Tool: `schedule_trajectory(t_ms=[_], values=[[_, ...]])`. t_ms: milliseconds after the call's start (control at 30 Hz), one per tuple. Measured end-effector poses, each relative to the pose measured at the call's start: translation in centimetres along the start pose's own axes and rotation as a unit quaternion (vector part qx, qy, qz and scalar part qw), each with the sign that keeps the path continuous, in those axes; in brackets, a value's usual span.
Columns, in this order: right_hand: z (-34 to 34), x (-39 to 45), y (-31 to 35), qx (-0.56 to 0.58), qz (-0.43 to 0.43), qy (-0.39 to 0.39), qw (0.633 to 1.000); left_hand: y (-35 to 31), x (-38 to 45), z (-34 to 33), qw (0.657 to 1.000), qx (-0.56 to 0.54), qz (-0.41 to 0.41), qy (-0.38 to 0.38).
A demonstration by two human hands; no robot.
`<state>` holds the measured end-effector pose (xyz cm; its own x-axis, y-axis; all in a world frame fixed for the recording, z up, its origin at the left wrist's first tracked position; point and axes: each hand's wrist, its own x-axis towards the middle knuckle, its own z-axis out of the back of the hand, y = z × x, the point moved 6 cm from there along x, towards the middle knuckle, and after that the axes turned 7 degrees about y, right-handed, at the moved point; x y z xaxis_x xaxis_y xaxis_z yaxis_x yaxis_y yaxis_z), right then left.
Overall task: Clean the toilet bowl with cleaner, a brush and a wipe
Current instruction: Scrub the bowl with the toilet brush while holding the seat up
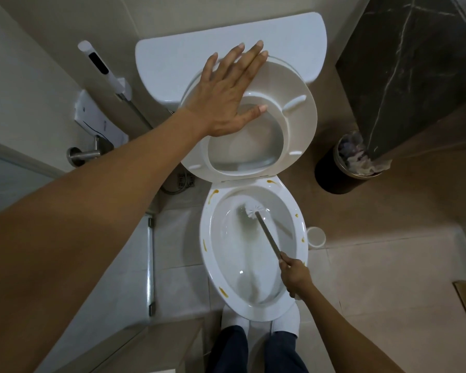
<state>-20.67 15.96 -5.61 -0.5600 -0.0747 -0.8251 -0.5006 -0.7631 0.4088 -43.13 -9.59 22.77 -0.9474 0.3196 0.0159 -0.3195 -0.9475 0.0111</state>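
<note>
Seen from above, with the toilet bowl (253,249) as landmark. Rim of the bowl white, marked with several yellow-orange smears, near the back, along both sides and near the front left. Inside the bowl, the white head of the brush (252,210) against the back wall; thin grey handle slanting from there toward the front right of the rim. Right hand (296,275) closed around the lower end of that handle, just above the front right rim. Left hand (226,92) spread flat, fingers straight and apart, pressing on the raised seat (293,125) behind the bowl, fingertips reaching its upper edge near the tank lid (226,36). Seat and lid upright, leaning toward the tank.

Right of the bowl, just beside the rim, a small white round holder (315,236) on the floor. Further back on the right, a dark round bin (331,170) with crumpled paper inside, partly hidden by a dark marbled panel (401,63). Left of the tank, a white spray handle (100,65) on the wall. In front of the bowl, two white shoes (285,320) and dark trouser legs. Cleaner bottle and wipe: cannot tell where.
</note>
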Motion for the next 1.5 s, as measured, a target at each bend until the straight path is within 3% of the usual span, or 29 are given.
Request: schedule_trajectory(t_ms=[100, 233, 500, 667, 900, 1200, 1500], values=[[-1.4, 0.3, 1.0, 0.024, 0.008, 0.001, 1.000, 0.0, 0.0, 0.0, 1.000, 0.002, 0.004, -0.001], [-2.7, -0.2, 2.7, -0.029, 0.054, 0.040, 0.997, 0.0, 0.0, -0.1, 1.000, -0.001, 0.004, 0.000], [0.2, -0.1, 1.7, -0.014, 0.023, 0.020, 0.999, 0.0, 0.1, -0.2, 1.000, -0.001, 0.011, 0.004], [-1.0, -0.7, 3.0, -0.080, 0.067, 0.063, 0.993, 0.0, 0.1, -0.1, 1.000, 0.002, 0.015, 0.003], [-0.2, -0.9, 1.8, -0.060, 0.022, 0.075, 0.995, 0.0, 0.2, -0.2, 1.000, 0.001, 0.015, 0.003], [-0.5, -6.1, -3.8, -0.218, 0.008, 0.108, 0.970, -0.3, 0.0, 0.0, 1.000, -0.005, 0.020, 0.000], [-1.5, -2.0, 0.5, -0.167, -0.048, 0.102, 0.979, -0.2, -0.1, -0.1, 1.000, -0.009, 0.020, 0.000]])
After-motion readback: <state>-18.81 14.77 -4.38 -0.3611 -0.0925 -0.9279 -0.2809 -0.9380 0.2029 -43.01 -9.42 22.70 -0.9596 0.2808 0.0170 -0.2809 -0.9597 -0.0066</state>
